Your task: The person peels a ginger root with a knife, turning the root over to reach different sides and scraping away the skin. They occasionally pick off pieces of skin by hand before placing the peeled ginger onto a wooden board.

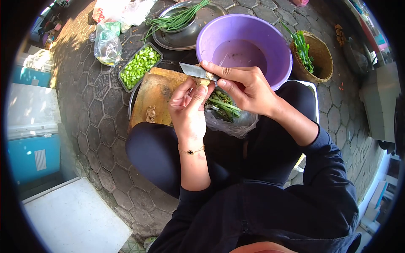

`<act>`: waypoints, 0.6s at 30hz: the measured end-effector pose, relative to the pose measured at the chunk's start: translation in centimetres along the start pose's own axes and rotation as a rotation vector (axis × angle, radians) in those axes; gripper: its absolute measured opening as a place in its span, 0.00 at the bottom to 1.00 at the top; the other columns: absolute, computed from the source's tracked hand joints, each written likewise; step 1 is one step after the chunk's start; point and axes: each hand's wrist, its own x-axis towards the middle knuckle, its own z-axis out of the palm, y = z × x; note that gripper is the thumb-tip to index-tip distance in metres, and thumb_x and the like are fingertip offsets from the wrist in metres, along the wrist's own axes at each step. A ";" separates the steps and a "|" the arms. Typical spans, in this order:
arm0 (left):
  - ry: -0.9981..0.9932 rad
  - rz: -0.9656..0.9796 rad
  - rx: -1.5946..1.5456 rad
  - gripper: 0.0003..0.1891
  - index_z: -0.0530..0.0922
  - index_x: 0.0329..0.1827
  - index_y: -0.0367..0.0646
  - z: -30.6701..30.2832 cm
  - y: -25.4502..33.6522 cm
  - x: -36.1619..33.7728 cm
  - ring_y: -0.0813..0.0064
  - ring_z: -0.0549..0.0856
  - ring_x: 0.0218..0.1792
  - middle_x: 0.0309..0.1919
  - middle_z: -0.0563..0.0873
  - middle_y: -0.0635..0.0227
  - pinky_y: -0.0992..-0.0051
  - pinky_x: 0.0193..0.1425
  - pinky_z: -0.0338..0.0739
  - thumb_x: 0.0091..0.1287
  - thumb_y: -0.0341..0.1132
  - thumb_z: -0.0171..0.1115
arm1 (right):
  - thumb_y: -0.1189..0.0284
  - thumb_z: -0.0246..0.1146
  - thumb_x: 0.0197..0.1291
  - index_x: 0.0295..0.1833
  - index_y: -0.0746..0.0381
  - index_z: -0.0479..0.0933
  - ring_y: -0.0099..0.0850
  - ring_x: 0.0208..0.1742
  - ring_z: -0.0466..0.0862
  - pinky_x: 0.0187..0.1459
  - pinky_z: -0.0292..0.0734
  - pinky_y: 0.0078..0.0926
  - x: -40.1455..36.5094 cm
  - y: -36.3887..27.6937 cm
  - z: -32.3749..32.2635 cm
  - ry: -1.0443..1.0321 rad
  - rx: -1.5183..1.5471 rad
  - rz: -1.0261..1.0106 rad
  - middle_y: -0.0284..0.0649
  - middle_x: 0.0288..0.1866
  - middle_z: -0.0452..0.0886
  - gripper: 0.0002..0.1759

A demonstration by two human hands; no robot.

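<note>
My left hand (188, 101) is closed on a small piece of ginger (204, 82), whose pale yellow flesh shows at the fingertips. My right hand (244, 86) grips a knife (192, 70), its blade lying against the ginger and pointing left. The fingers of the right hand cover most of the handle. Below and left of the hands, a wooden cutting board (154, 90) carries another knobby brown piece of ginger (150, 113). Under my right hand sits a clear plastic bag (241, 126) with green vegetable trimmings (225, 105).
A purple basin (278, 46) stands just beyond my hands. Left of it are a tray of chopped green vegetables (139, 66), a metal platter (215, 17) with long green beans (177, 20), and plastic bags (107, 46). A woven basket (324, 59) with greens stands right.
</note>
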 end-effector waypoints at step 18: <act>-0.093 -0.015 -0.031 0.15 0.76 0.55 0.31 -0.4 -0.3 0.0 0.62 0.82 0.54 0.51 0.82 0.52 0.62 0.61 0.78 0.65 0.19 0.57 | 0.72 0.57 0.67 0.65 0.55 0.72 0.14 0.17 0.66 0.22 0.66 0.19 -0.4 -0.3 -0.2 -0.032 0.351 0.264 0.33 0.17 0.76 0.21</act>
